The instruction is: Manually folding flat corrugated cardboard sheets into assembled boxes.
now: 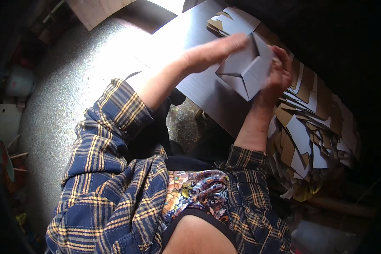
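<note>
A small white cardboard box, partly folded, is held tilted between my hands above the table, with creased flaps and a hollow showing. My right hand wraps round its right side, fingers curled against the panel. From the left, my left hand reaches to the box's far left edge and grips there. Motion smears its fingers a little, and some are hidden behind the cardboard.
Beneath the box is a smooth grey metal table. A large pile of flat brown and white cardboard blanks spreads along the right. More cardboard blanks lie at the table's far end. Speckled floor shows on the left.
</note>
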A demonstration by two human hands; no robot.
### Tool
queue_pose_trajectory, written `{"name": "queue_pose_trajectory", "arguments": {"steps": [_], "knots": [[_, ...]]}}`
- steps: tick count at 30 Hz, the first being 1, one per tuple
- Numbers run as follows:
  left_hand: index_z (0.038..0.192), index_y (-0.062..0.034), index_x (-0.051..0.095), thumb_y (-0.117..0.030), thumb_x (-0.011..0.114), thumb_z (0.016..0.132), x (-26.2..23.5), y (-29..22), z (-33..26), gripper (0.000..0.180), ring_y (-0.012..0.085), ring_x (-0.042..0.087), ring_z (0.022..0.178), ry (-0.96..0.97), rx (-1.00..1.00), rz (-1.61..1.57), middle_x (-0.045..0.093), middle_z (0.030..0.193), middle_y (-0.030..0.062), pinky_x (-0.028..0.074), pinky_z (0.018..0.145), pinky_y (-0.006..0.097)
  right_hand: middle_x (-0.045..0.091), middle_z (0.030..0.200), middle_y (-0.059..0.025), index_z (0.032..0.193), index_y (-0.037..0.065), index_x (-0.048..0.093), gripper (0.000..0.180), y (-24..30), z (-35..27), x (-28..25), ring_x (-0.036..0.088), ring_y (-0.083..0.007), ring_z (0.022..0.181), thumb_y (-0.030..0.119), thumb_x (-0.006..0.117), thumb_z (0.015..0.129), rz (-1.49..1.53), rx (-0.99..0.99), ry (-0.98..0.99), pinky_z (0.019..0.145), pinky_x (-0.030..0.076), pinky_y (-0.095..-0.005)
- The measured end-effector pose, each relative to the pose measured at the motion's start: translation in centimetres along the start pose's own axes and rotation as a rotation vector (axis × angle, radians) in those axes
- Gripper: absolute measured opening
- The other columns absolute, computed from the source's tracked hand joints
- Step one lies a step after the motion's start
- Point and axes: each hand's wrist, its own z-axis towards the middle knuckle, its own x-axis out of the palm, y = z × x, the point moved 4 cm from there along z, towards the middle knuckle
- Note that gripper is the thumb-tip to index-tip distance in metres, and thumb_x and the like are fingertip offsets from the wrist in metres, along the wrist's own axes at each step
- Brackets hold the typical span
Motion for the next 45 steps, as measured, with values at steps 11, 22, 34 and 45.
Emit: {"name": "queue_pose_trajectory", "arguments": {"steps": [11,22,34,45], "knots": [[0.128,-0.0040,0.049,-0.054,0.039,0.095,-2.1,0.2,1.7,0.061,0.0215,0.056,0.107,-0.169,0.274,-0.216,0.062,0.104,0.0148,0.035,0.103,0.035,0.047,0.134,-0.0107,0.103,0.006,0.058,0.029,-1.6,-2.5,1.2,0.043,-0.0265,0.124,0.029,0.055,0.085,0.378,0.058,-0.056,0.107,0.031,-0.0426],[0.130,-0.0035,0.047,-0.033,0.057,0.091,-0.5,2.9,1.1,0.050,0.0310,0.060,0.097,-0.051,0.421,0.931,0.058,0.110,0.0226,0.049,0.085,0.036,0.053,0.124,-0.0139,0.131,0.005,0.044,0.050,-7.6,-5.2,1.3,0.054,-0.0259,0.113,0.041,0.042,0.096,0.456,0.645,-0.006,0.099,0.043,-0.0386],[0.136,-0.0062,0.045,-0.069,0.025,0.091,-4.1,1.4,1.0,0.079,0.0285,0.046,0.123,-0.331,0.034,0.136,0.052,0.130,0.0167,0.028,0.108,0.042,0.063,0.101,-0.0118,0.097,0.004,0.069,0.018,-0.9,-3.9,2.9,0.058,-0.0288,0.100,0.015,0.063,0.084,-0.432,-0.246,0.417,0.089,0.044,-0.0349],[0.142,-0.0108,0.034,-0.048,0.059,0.088,-0.9,-0.5,0.7,0.071,0.0285,0.045,0.126,-0.197,0.363,0.464,0.046,0.135,0.0170,0.038,0.104,0.038,0.065,0.072,-0.0111,0.091,0.001,0.065,0.013,-3.6,-3.4,4.1,0.064,-0.0282,0.067,0.012,0.061,0.086,-0.513,-0.036,0.270,0.064,0.049,-0.0342]]}}
